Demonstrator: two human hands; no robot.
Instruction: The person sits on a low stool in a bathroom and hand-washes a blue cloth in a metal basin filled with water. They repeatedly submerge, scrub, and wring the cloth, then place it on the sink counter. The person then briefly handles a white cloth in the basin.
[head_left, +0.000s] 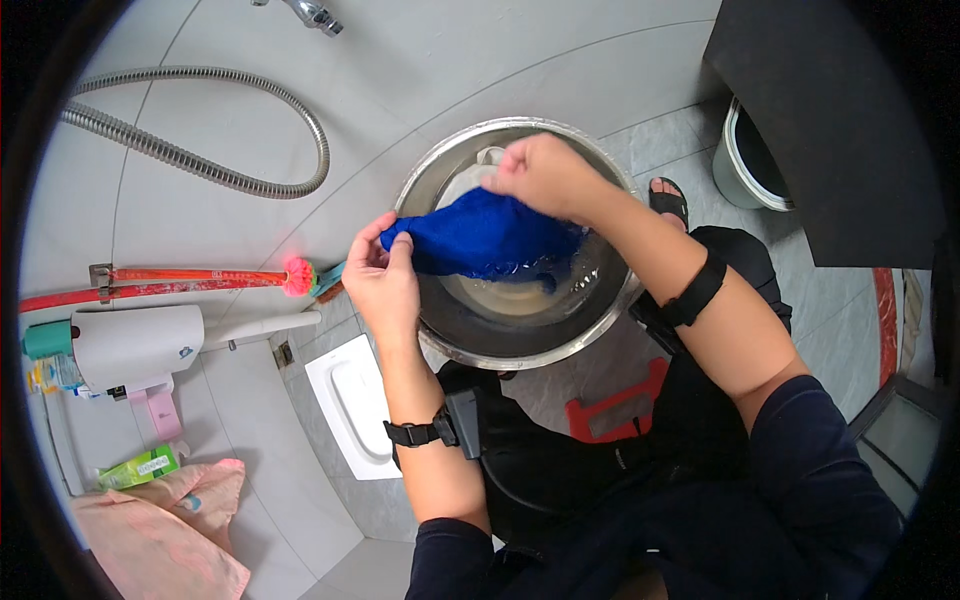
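A wet blue cloth (487, 236) hangs over a round stainless steel basin (517, 360), its lower edge in the cloudy water (510, 300). My left hand (381, 274) pinches the cloth's left end between thumb and fingers, above the basin's left rim. At the cloth's upper edge, my right hand (547, 176) has its fingers curled on the fabric, slightly blurred. The right forearm covers part of the basin's rim and the cloth's far right end. A pale cloth (469, 184) lies in the water behind the blue one.
A red plastic stool (615, 401) shows between my legs. Left of the basin are a white squat toilet (349, 409) and red-handled brushes (202, 281) on the wall. A metal shower hose (319, 142) loops above. A pale bucket (739, 169) stands at the right, partly under a dark panel (817, 127).
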